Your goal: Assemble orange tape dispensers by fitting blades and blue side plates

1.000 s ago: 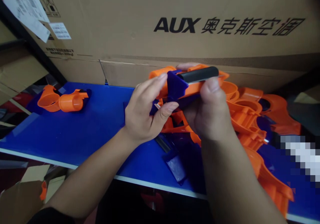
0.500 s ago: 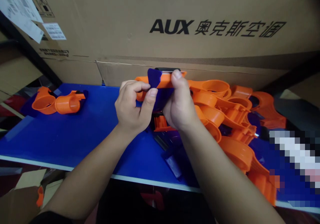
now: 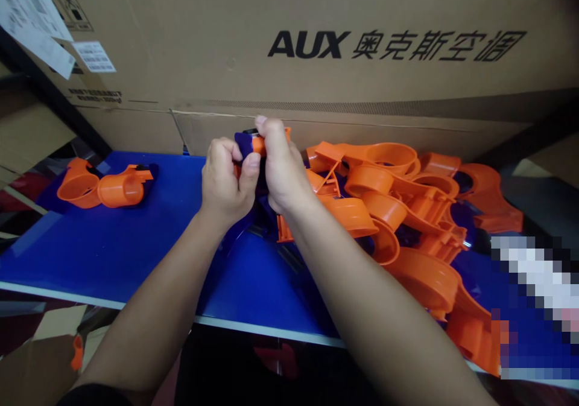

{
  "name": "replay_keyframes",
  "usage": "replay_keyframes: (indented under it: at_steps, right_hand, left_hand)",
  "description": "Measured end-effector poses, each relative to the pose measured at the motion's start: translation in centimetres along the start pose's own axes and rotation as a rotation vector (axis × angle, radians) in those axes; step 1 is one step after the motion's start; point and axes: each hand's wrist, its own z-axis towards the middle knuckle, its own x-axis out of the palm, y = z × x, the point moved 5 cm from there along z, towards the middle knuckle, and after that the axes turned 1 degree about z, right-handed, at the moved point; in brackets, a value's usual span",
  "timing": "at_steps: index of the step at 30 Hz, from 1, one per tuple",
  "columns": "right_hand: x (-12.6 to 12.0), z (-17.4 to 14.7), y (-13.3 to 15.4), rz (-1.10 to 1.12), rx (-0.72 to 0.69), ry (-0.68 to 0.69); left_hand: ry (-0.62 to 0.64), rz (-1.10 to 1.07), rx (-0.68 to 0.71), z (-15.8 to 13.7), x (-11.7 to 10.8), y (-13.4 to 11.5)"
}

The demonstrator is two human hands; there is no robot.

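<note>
Both my hands are closed on an orange plastic tape dispenser [image 3: 259, 146], held up near the middle of the shelf, close to the carton. My left hand [image 3: 227, 180] pinches the left end, where a dark blue flap [image 3: 243, 144] shows between thumb and fingers. My right hand [image 3: 286, 174] wraps round the other end, its thumb lying along the top beside a dark strip. Most of the dispenser is hidden behind my fingers. Below and right of my hands lies a heap of similar orange dispensers [image 3: 382, 183].
At the left of the blue shelf [image 3: 113, 249] lie two orange ring-shaped parts [image 3: 121, 189]. A large brown carton [image 3: 203, 50] stands along the back. Dark posts rise at both sides, and an open box [image 3: 36, 364] is at lower left.
My hands have moved left with the dispenser and drawn closer together. My right hand now covers more of it, and more of the heap shows behind.
</note>
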Motion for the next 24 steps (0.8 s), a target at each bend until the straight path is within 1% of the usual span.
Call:
replay_keyframes:
  at_steps: [4,8,13,17,19,22,24]
  right_hand:
    - [0.0,0.5,-0.3,-0.035,0.021,-0.003]
    - [-0.1,0.8,-0.6,-0.059,0.038,-0.035]
    - [-0.4,0.9,-0.7,-0.101,0.054,-0.071]
    - [-0.4,1.3,-0.5,-0.005,0.015,-0.069]
    - [-0.7,1.6,-0.3,0.046,-0.027,-0.123]
    - [-1.2,1.9,0.4,0.108,-0.093,-0.204]
    - [-1.5,2.0,0.8,0.135,-0.076,-0.225]
  left_hand:
    - [0.014,0.007,-0.02,-0.1,0.3,0.6]
    - [0.037,-0.003,-0.017,-0.3,0.7,0.5]
    - [0.015,-0.018,-0.019,-0.5,0.9,0.3]
    - [0.009,-0.061,-0.026,-0.9,1.3,-0.1]
    - [0.009,-0.044,-0.014,-1.3,1.6,-0.7]
    - [0.073,-0.036,0.003,-1.8,2.1,-1.7]
    - [0.137,-0.063,0.046,-1.7,2.1,-2.0]
